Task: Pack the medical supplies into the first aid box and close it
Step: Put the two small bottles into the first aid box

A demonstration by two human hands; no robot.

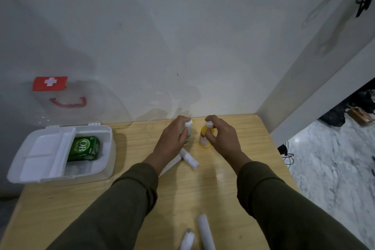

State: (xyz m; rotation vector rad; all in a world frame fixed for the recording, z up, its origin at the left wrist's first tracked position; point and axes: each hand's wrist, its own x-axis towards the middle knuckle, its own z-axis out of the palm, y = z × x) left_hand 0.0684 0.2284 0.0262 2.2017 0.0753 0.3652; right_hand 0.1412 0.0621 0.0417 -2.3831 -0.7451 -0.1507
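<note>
The clear first aid box (30,168) stands open at the table's left, its lid (60,95) with a red cross and red handle leaning back on the wall. A green carton (84,148) lies in its right compartment. My left hand (172,140) is closed around a small white-capped bottle (188,126) near the table's far edge. My right hand (221,138) grips a yellow bottle (204,138) with a white cap just beside it. Two white tubes (189,158) lie crossed under my left wrist. Two more white tubes (205,231) lie near the front edge.
The wooden table (101,199) stands against a white wall, with a white partition (304,97) at its right corner. Cables (287,154) and dark clutter lie on the floor to the right.
</note>
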